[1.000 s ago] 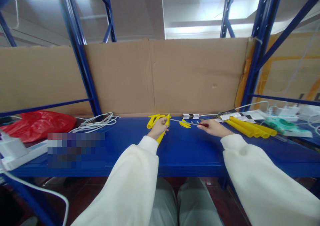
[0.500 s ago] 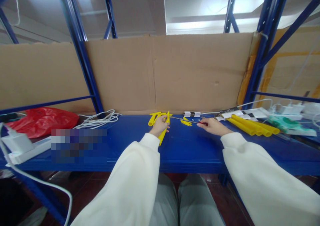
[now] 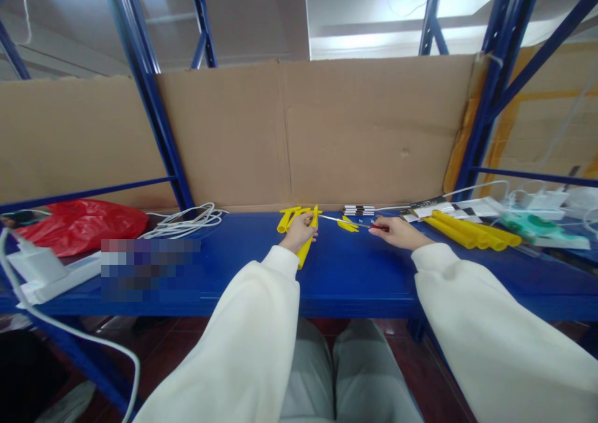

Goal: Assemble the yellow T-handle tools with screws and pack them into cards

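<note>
My left hand (image 3: pixel 299 233) is closed round a yellow tube (image 3: pixel 306 253), which stands tilted with its lower end toward me. In my right hand (image 3: pixel 398 233) is the red and dark handle of a long screwdriver (image 3: pixel 339 220). Its thin metal shaft points left, and the tip reaches the upper part of the tube by my left fingers; whether it touches is too small to tell. Behind my left hand lie several yellow tubes (image 3: pixel 283 223). Under the shaft, between my hands, are small flat yellow pieces (image 3: pixel 347 225).
Several yellow tubes (image 3: pixel 471 231) lie side by side on the right of the blue shelf (image 3: pixel 355 273). Small white-and-dark bundles (image 3: pixel 359 210) sit at the back. To the left are coiled white cable (image 3: pixel 191 222), a red plastic bag (image 3: pixel 93 225) and a power strip (image 3: pixel 70 280). Cardboard (image 3: pixel 346 130) walls the back.
Both hands hold the same things in nearly the same places. The screwdriver's shaft has shifted slightly and catches more light. The whole view has moved a little.
</note>
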Available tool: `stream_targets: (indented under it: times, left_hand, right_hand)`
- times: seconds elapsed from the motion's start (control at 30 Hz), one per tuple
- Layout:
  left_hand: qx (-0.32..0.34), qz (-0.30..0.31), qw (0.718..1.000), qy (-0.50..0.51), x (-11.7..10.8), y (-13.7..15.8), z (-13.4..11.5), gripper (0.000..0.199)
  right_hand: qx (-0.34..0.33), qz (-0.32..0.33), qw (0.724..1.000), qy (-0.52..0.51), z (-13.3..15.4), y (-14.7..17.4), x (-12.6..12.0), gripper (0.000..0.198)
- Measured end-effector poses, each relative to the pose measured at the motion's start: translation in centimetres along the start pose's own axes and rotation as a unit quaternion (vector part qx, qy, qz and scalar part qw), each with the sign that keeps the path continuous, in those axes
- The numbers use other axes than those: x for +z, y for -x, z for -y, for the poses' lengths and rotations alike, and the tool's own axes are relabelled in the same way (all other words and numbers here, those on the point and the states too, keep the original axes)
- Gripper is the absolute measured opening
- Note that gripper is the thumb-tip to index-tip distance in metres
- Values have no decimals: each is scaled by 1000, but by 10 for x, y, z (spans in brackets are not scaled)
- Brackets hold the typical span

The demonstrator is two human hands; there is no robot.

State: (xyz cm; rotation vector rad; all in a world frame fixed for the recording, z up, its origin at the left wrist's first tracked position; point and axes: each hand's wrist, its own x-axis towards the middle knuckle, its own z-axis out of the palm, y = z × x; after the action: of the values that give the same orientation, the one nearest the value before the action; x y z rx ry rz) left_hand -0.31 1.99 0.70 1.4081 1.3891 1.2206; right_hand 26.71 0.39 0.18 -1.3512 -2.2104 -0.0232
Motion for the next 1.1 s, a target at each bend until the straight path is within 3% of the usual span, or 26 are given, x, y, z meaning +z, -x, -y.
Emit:
stream_targets:
  times: [0.3,0.57,0.8,0.97,1.1]
  left_hand:
    - [0,-4,1000,-7,0,2,-1,62]
    - [4,-13,1000,-9,0,-1,1,58]
    - [5,-13,1000,-22,0,-3,1,56]
    - [4,-14,1000,-24,0,-3,2,56]
    - [7,-27,1000,-11,0,-4,2,59]
  right_hand:
    - [13,-17,999,48,-2,1,1,15]
    - [7,5,999,38,-3,-2,3,20]
    - [10,-29,997,65,-4,0,2,16]
    - [15,9,999,38,-1,0,2,22]
    - [26,-6,1000,16,-1,-3,7,19]
